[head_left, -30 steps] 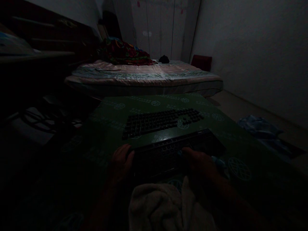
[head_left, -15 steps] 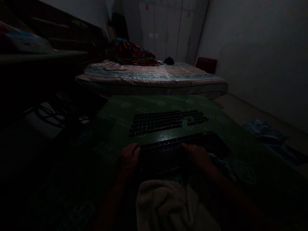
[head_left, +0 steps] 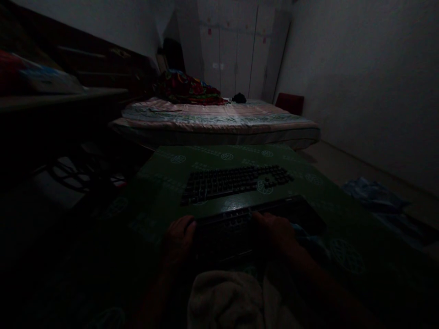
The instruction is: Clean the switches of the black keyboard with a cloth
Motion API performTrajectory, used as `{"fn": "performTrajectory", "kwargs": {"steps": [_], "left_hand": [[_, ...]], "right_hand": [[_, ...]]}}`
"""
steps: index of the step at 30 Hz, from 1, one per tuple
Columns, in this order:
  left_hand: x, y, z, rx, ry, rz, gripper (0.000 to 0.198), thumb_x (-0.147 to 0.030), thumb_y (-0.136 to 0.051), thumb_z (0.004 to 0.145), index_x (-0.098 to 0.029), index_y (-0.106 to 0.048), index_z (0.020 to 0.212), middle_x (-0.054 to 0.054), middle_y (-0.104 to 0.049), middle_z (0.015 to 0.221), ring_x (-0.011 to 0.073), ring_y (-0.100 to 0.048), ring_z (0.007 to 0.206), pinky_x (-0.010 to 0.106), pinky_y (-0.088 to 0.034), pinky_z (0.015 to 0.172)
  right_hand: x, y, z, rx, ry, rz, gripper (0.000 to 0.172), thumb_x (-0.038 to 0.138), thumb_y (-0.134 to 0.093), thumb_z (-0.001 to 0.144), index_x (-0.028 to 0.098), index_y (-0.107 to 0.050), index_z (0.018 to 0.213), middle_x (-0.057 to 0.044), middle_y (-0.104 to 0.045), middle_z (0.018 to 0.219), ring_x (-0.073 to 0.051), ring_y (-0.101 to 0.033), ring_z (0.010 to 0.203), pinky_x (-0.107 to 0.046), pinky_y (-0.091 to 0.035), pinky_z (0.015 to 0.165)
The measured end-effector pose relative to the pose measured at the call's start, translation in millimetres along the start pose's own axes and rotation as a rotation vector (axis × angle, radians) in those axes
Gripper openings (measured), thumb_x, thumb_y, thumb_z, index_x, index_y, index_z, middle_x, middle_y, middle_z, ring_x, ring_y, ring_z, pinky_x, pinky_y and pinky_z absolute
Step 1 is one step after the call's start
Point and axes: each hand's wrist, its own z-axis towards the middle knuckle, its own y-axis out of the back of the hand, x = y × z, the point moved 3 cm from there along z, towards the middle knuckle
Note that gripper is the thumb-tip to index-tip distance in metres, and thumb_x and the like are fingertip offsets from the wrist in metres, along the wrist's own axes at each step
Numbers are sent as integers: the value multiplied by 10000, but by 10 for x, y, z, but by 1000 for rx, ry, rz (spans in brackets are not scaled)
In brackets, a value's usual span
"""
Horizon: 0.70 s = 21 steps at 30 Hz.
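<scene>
The room is very dark. A black keyboard (head_left: 274, 211) lies near the front of a green patterned table (head_left: 164, 183). My left hand (head_left: 178, 237) is closed round the keyboard's left end. My right hand (head_left: 274, 230) lies on top of the keyboard's middle with its fingers curled; something bluish (head_left: 303, 233) shows beside it, and I cannot make out what the fingers hold. Beyond the keyboard, a set of black keys (head_left: 236, 182) is laid out in rows on the table. A pale towel (head_left: 222, 299) is bunched just in front of me, below both hands.
A bed (head_left: 219, 119) with a striped cover and a heap of colourful cloth (head_left: 188, 89) stands behind the table. Pale wardrobe doors (head_left: 236, 55) are at the back, with a red seat (head_left: 291, 102) beside them. Blue cloth (head_left: 373, 194) lies on the floor at right. Dark shelving (head_left: 58, 96) is at left.
The view has shifted a little, so the table and bed sit lower in the picture. My right hand has moved slightly left along the keyboard. My left hand keeps its hold.
</scene>
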Motion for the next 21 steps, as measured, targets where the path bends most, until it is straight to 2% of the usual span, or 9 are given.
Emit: {"fn": "performTrajectory", "kwargs": {"steps": [7, 12, 21], "left_hand": [[-32, 24, 8, 8, -3, -25, 362, -437, -400, 772, -199, -637, 905, 79, -683, 994, 229, -604, 950, 387, -473, 875], [-50, 29, 4, 28, 36, -20, 395, -443, -389, 769, -175, -633, 925, 101, -671, 1034, 238, -592, 985, 395, -464, 896], [-47, 3, 4, 33, 19, -9, 403, -441, -377, 777, -173, -628, 943, 97, -668, 1036, 231, -590, 992, 376, -454, 913]], "right_hand": [[49, -52, 26, -8, 6, 9, 231, 211, -422, 873, 216, -518, 1083, -98, -657, 921, -208, -665, 783, -258, -415, 594], [50, -68, 36, -26, 6, 12, 269, 182, -384, 882, 228, -499, 1121, -94, -656, 937, -206, -663, 797, -264, -421, 608], [-94, -51, -60, -8, -27, -26, 211, 249, -415, 886, 233, -526, 1065, -73, -659, 905, -190, -660, 778, -242, -383, 569]]}}
